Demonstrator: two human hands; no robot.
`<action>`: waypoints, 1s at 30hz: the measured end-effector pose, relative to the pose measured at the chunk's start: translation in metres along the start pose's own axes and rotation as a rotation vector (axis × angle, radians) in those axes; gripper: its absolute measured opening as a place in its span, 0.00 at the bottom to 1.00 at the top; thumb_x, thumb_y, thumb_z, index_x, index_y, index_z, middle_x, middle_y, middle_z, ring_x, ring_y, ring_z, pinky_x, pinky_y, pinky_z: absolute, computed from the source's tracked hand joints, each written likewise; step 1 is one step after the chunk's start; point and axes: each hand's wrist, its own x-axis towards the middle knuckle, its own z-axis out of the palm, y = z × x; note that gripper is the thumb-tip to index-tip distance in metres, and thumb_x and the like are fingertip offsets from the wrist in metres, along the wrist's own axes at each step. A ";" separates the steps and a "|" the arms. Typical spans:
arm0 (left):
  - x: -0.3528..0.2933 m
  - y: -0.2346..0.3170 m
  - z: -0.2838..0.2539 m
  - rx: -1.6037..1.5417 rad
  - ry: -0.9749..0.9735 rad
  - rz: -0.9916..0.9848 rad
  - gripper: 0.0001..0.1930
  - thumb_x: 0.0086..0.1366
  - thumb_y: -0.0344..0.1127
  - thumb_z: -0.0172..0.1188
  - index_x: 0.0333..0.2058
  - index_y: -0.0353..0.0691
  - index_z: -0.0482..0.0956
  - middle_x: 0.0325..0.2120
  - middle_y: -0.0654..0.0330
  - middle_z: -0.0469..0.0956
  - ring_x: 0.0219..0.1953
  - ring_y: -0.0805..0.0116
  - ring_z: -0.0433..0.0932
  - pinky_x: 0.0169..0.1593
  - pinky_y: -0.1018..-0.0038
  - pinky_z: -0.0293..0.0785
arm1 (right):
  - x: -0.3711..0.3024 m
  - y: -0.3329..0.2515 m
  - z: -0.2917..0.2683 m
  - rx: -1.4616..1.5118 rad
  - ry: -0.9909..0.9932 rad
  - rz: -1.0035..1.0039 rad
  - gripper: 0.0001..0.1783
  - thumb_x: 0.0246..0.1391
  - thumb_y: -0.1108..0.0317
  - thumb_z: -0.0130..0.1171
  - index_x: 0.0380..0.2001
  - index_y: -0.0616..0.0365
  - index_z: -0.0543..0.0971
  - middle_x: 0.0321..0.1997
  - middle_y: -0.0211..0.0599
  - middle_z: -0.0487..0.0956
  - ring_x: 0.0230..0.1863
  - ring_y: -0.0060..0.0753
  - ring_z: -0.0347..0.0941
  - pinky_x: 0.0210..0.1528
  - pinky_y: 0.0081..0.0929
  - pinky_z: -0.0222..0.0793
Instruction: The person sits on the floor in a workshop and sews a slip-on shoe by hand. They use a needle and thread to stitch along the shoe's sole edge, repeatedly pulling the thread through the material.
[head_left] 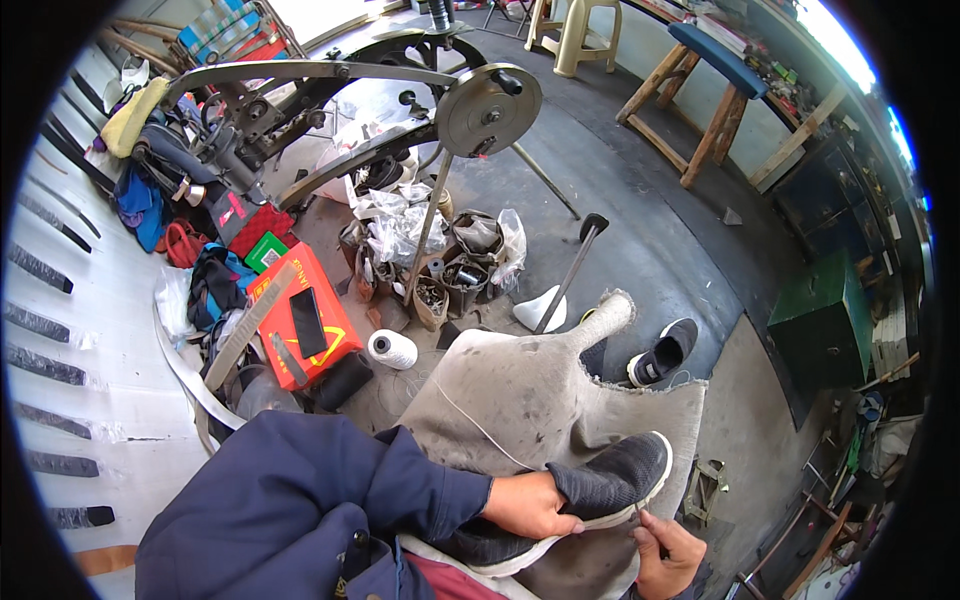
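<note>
A dark grey knit sneaker (615,472) with a white sole lies across my lap, toe pointing up and to the right. My left hand (530,505) is closed around its middle, the thumb near the sole's edge. Close to the sole near the toe, my right hand (668,552) is pinched on something thin, too small to make out. A white thread (470,420) runs over the grey cloth (500,375) on my lap to the shoe by my left hand. Beyond the cloth a white thread spool (392,349) stands on the floor.
A hand-cranked machine with a round metal wheel (490,112) stands ahead. Left of the spool, a black phone (307,322) lies on a red box (300,300). Bags of small parts (432,300), another dark shoe (664,352), a blue-topped stool (718,60) and a green box (820,320) surround me.
</note>
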 end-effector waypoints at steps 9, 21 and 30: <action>0.005 0.005 0.000 -0.046 -0.007 0.002 0.35 0.64 0.33 0.61 0.70 0.36 0.65 0.68 0.45 0.68 0.70 0.52 0.66 0.73 0.67 0.58 | 0.018 0.015 -0.010 0.733 -0.100 0.641 0.08 0.59 0.74 0.68 0.35 0.70 0.82 0.29 0.48 0.86 0.15 0.15 0.67 0.18 0.15 0.60; -0.002 0.013 0.019 0.118 0.075 0.033 0.37 0.67 0.40 0.61 0.70 0.31 0.61 0.71 0.40 0.61 0.73 0.49 0.60 0.75 0.66 0.55 | -0.030 0.012 0.024 0.660 0.178 0.351 0.10 0.64 0.72 0.65 0.45 0.66 0.84 0.31 0.33 0.85 0.24 0.13 0.68 0.28 0.13 0.61; -0.051 0.068 0.016 0.692 0.261 0.056 0.13 0.65 0.42 0.70 0.38 0.39 0.83 0.29 0.53 0.81 0.31 0.52 0.81 0.36 0.66 0.78 | -0.056 0.045 0.036 0.636 0.267 0.356 0.08 0.62 0.73 0.66 0.40 0.69 0.81 0.26 0.37 0.84 0.20 0.17 0.73 0.22 0.13 0.61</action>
